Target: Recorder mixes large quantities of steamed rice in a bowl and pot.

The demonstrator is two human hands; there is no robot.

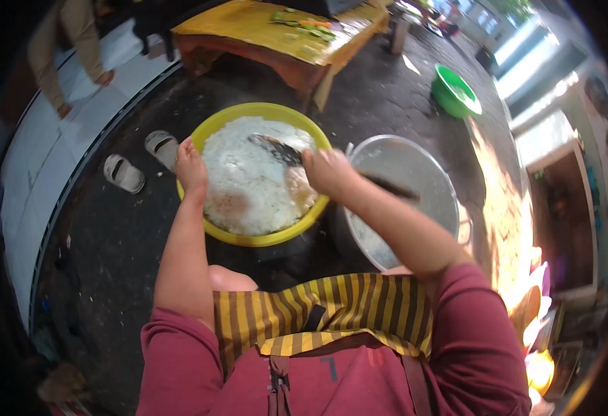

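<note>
A yellow basin point(262, 240) full of white cooked rice point(241, 156) stands on the dark floor before me. My left hand point(190, 169) grips its left rim. In my right hand point(330, 169) is a dark, long-handled paddle point(285, 152), its blade end resting on the rice and its handle reaching back over the pot. Beside the basin on the right is a large metal pot point(413, 156), with whitish residue inside; my right forearm covers part of it. Tan patches show on the rice, one blurred at the front and one below my right hand.
A low table point(231, 18) with a yellow cover holds cut vegetables point(309, 26). Pale clogs point(123, 173) lie left of the basin, near a raised tiled ledge point(28, 156). A green basin point(455, 93) stands at the far right. Another person's sleeved arms point(83, 39) show upper left.
</note>
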